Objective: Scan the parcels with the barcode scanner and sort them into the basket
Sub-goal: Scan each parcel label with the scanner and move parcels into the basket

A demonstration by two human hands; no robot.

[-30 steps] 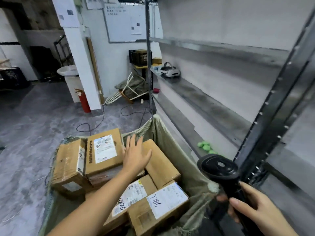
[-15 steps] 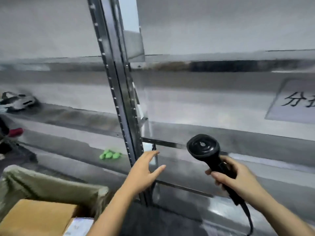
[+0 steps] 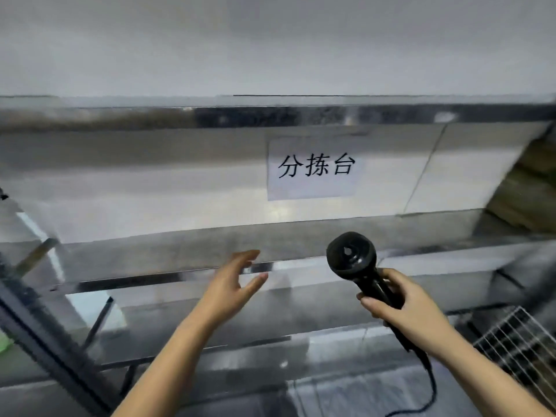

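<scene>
View swung right onto sign (image 3: 314, 168) reading 分拣台, left hand (image 3: 231, 284) spread empty, right hand (image 3: 403, 308) gripping barcode scanner (image 3: 351, 254)

The black plastic handheld barcode scanner (image 3: 352, 255) has a round head and stands nearly upright, leaning up-left. The right hand (image 3: 403, 308) grips its handle, and its black cable (image 3: 434, 386) trails downward. A white wire-grid basket (image 3: 517, 341) sits low at right, partly cropped.
</scene>
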